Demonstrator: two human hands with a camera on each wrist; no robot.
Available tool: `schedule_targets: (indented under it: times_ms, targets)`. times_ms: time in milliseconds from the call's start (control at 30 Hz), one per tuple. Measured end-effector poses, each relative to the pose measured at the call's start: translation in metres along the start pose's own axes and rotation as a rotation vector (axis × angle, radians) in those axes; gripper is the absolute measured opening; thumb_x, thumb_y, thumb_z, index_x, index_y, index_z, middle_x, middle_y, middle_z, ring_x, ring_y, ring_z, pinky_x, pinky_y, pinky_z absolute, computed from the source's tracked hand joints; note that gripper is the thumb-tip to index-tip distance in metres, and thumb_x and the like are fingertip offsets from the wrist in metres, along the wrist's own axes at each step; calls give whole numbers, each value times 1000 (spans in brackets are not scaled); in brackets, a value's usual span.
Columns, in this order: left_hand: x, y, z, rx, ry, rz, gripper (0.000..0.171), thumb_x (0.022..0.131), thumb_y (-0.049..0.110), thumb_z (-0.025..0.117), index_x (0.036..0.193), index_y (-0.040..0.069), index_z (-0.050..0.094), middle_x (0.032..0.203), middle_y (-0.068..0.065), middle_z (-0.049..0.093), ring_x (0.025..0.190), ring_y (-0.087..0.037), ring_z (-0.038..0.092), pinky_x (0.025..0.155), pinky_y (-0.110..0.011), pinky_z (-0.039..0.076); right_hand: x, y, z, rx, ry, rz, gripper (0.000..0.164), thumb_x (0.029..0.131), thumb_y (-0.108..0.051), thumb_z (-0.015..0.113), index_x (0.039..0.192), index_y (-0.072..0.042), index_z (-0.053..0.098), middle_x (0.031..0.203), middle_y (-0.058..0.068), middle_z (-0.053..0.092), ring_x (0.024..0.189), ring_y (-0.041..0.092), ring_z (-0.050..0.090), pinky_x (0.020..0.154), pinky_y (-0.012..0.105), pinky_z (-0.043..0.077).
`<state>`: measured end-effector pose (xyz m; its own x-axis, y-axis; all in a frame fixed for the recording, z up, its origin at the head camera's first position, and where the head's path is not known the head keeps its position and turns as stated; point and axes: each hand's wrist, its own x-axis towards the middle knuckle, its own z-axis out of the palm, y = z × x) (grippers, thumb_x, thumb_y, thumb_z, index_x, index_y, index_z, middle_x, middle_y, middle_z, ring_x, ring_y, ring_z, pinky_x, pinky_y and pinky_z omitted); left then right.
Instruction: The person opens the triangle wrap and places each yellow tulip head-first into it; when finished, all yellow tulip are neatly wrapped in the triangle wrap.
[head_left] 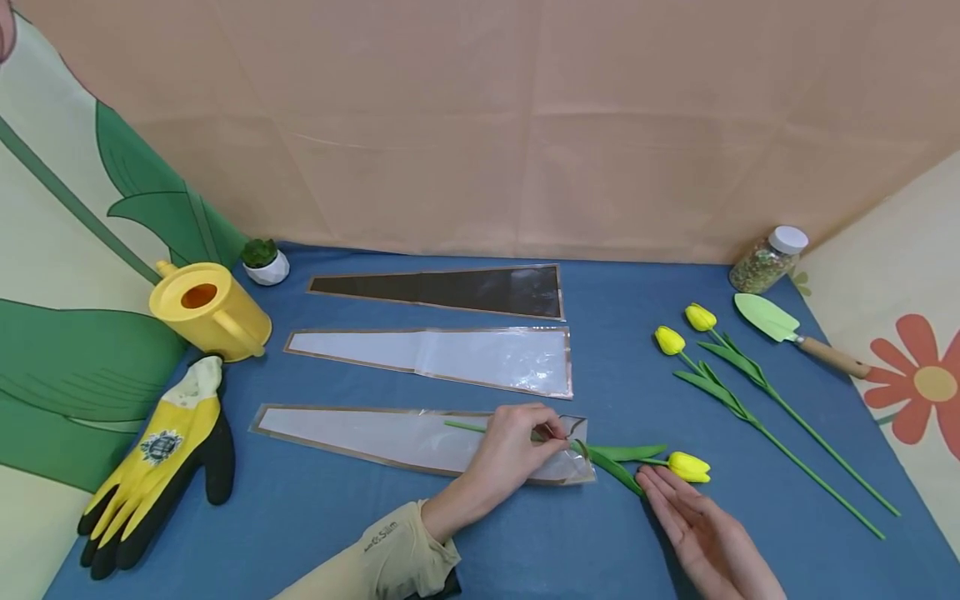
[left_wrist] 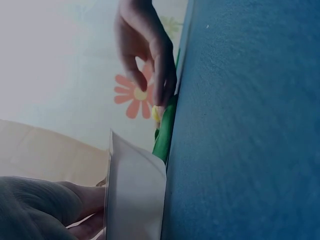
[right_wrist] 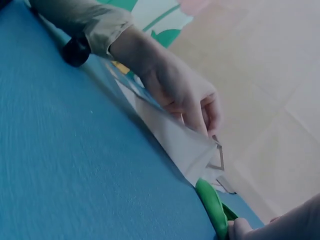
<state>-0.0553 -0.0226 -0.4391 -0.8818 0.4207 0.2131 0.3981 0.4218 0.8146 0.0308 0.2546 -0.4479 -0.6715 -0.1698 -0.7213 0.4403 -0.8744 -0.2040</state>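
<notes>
A single yellow tulip [head_left: 688,467] lies partly inside the nearest flower sleeve [head_left: 360,432], a tapered clear-and-white pouch with a brown border. Its stem tip shows left of my left hand [head_left: 510,446], while bloom and leaves stick out past the wide mouth. With thumb and fingers my left hand pinches the upper film at that mouth, lifting it off the table, as the right wrist view shows at the sleeve's raised edge [right_wrist: 192,155]. Palm up, my right hand [head_left: 708,533] touches the tulip by its leaf and bloom, fingers fairly straight.
Behind lie a white sleeve [head_left: 487,358] and a black sleeve [head_left: 450,287]. At left are a yellow watering can [head_left: 240,321], a glove [head_left: 161,450] and a potted plant [head_left: 266,265]. Two tulips [head_left: 750,412], a trowel [head_left: 825,350] and a jar [head_left: 761,267] sit right.
</notes>
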Motion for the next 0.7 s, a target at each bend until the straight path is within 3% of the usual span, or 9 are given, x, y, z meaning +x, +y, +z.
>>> schedule_targets:
  times_ms: [33, 100, 200, 267, 300, 500, 700]
  targets:
    - [0, 0, 0, 0, -2, 1, 12, 90, 0, 86, 90, 11, 80, 89, 1, 78, 81, -3, 70, 73, -19, 55, 0, 1, 1, 17, 8, -2, 33, 118, -11, 40, 133, -5, 69, 132, 17, 69, 151, 26, 45, 120, 32, 39]
    - [1, 0, 0, 0, -5, 3, 12, 90, 0, 86, 90, 11, 80, 90, 1, 78, 81, -3, 70, 74, -19, 55, 1, 2, 2, 35, -8, -2, 41, 118, -11, 38, 158, -13, 47, 153, 18, 56, 159, 22, 30, 120, 30, 38]
    - [1, -1, 0, 4, -11, 8, 12, 90, 0, 86, 90, 11, 80, 90, 1, 77, 82, -2, 70, 74, -19, 56, 2, 7, 6, 76, -38, 4, 62, 119, -13, 35, 171, -26, 5, 176, 4, 23, 163, 16, 16, 120, 28, 37]
    - [1, -1, 0, 4, -13, 10, 13, 90, 0, 86, 89, 11, 80, 90, 1, 77, 82, -2, 70, 74, -20, 56, 3, 9, 10, 122, -54, 12, 65, 119, -14, 35, 172, -30, -1, 180, -6, 2, 163, 14, 14, 120, 27, 37]
    - [1, -1, 0, 3, -14, 11, 13, 90, 0, 86, 89, 11, 80, 89, 1, 77, 82, -2, 70, 74, -21, 57, 4, 10, 11, 143, -52, 13, 67, 119, -15, 36, 172, -31, -2, 180, -7, 0, 163, 13, 14, 119, 27, 37]
    - [0, -1, 1, -1, -18, 20, 14, 89, -1, 86, 87, 11, 79, 89, 1, 77, 81, -3, 70, 75, -20, 56, 9, 10, 18, 233, -23, 15, 71, 118, -16, 40, 171, -38, -2, 179, -13, 0, 161, 5, 16, 117, 24, 39]
    - [0, -2, 1, -5, -14, 35, 14, 89, -2, 86, 87, 10, 78, 89, 1, 77, 80, -3, 71, 74, -17, 55, 13, 8, 23, 182, 18, 2, 74, 116, -22, 47, 171, -39, 1, 178, -15, 5, 160, 4, 19, 116, 24, 40]
